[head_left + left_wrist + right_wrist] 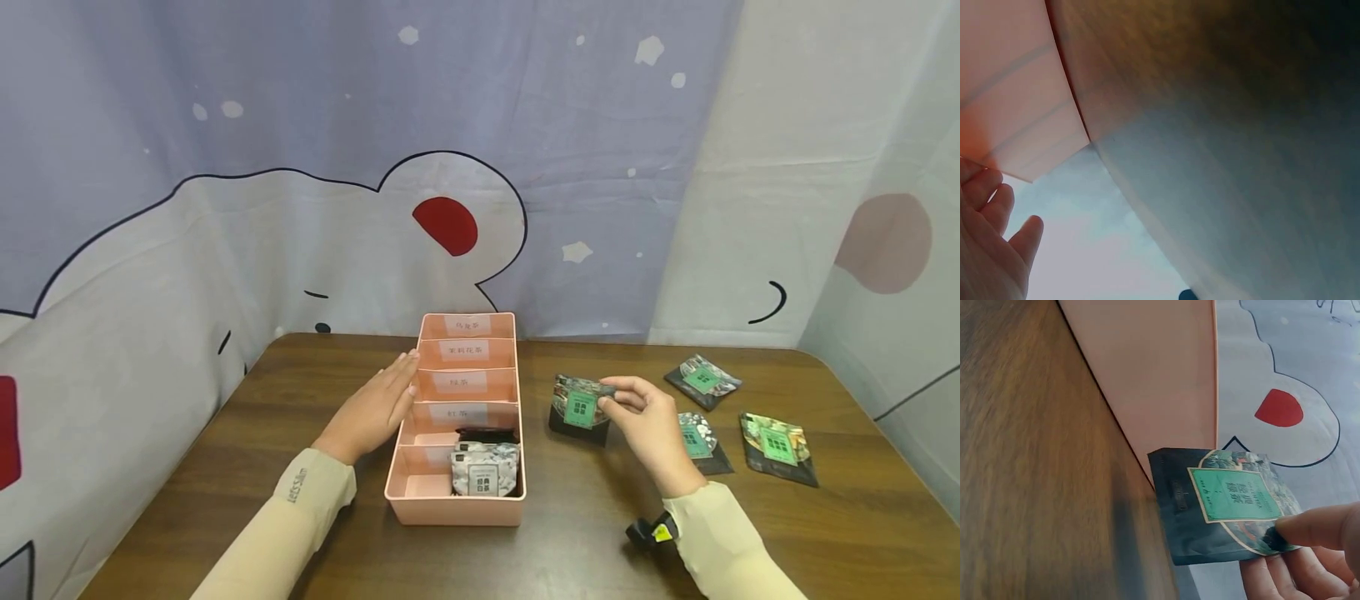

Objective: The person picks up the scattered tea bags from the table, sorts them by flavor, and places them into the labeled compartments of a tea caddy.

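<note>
Fingers of right hand pinching a green-labelled tea packet by its corner, thumb on top, packet upright just right of the pink divided box, lower edge at the wooden table. Fingers of left hand straight and together, flat against the box's left wall, holding nothing. Grey packet standing in the box's nearest compartment. Three more green-labelled packets lying flat on the table to the right, behind and beside the right hand.
</note>
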Motion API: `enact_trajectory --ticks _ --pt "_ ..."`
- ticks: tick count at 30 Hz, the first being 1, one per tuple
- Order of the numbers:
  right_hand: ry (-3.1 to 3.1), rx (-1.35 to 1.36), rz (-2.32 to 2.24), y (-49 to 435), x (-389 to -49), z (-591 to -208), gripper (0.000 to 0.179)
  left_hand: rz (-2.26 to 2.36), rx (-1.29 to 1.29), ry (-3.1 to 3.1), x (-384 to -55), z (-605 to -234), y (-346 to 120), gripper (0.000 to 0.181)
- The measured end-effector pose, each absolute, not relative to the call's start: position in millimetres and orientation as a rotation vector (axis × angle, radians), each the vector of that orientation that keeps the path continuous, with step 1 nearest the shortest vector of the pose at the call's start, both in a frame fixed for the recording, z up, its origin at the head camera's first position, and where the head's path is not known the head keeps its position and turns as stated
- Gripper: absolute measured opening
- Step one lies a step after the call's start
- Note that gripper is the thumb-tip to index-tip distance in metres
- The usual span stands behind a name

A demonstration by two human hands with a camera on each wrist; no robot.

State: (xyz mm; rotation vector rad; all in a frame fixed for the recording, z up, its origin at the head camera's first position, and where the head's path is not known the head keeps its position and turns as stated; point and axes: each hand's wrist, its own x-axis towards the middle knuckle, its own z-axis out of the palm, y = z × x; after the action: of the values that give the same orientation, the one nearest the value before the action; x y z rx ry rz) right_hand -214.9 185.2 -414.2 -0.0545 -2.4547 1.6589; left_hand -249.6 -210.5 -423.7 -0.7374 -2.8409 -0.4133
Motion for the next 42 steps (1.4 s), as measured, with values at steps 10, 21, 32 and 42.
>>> enact_trajectory --ticks 10,21,32,42 --pt "-2.306 -0.111 1.753 177 -216 -404 0.03 -0.413 -0.739 -2.837 -251 -425 -211 0.056" --pt "-2.148 0.016 1.791 158 -220 -387 0.022 -0.378 -0.723 -2.854 -251 -422 -211 0.057" --pt "-1.997 0.118 1.864 130 -225 -375 0.019 -0.245 -0.721 -2.887 -249 -415 -209 0.059" --pt "-1.908 0.224 1.999 100 -234 -372 0.019 -0.246 -0.734 -2.884 -248 -414 -209 0.058"
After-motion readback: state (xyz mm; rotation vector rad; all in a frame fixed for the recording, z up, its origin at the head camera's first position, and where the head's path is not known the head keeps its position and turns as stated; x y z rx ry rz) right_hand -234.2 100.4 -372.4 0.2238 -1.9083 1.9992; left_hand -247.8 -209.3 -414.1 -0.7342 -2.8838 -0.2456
